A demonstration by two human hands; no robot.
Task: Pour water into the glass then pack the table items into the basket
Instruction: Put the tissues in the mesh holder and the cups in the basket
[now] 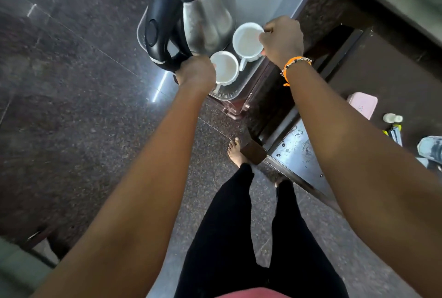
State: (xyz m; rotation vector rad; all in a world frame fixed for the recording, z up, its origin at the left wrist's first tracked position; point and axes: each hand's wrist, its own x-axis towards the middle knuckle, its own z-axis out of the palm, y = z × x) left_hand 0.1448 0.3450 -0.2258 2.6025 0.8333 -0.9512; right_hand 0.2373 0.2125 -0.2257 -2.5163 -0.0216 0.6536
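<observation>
Basket (275, 8) first — a pale grey plastic one with perforated walls, being carried out in front of the person at arm's length, above the dark speckled floor (71, 106). Both hands are gripping it by the near rim: the left hand (197, 71) is curling over the near left corner, just beside the foot of the kettle's black handle, and the right hand (281, 40) is clenching the right-hand edge, its knuckles touching the rim of one cup. Inside, a steel kettle (208, 13) is standing upright and filling the left part, while two white cups (247, 40) are sitting close together in the near corner between the hands, one partly tucked under the left hand. An orange and beaded bracelet (295, 64) is circling the right wrist. Fingers of both hands are hidden under the rim, so how far they wrap is hard to say. The top of the kettle and the basket's far end are running out of the picture — and whether the cups hold anything is unclear. A dark wooden table (382, 58) is standing to the right, with a pink box (362, 104) on it.
</observation>
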